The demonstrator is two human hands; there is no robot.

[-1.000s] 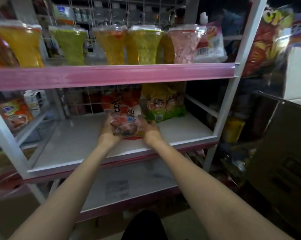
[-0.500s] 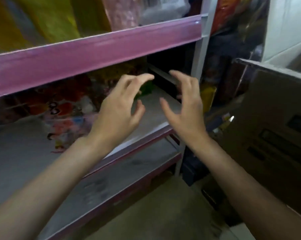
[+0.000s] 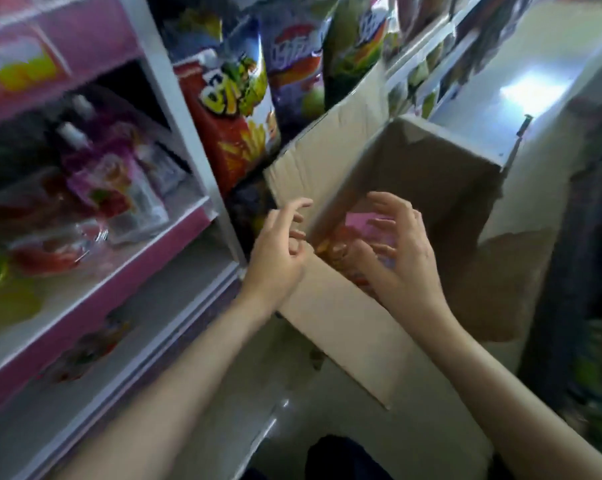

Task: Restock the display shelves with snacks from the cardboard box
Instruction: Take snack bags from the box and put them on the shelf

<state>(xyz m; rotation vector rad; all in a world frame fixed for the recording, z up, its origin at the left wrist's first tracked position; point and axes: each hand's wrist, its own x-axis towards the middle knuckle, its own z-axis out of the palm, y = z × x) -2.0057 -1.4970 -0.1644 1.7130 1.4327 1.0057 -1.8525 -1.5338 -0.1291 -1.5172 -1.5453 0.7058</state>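
A single head-worn view looks steeply down and forward, tilted, from close above both forearms. Beyond the fingertips (image 3: 384, 202) of the right hand (image 3: 401, 258) gapes the cardboard box (image 3: 348, 344); left of the left hand (image 3: 277, 258) run the pink shelves (image 3: 95, 306), blurred, probably by head motion.

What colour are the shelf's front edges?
Pink, on the shelf edges, clearest in the head view.
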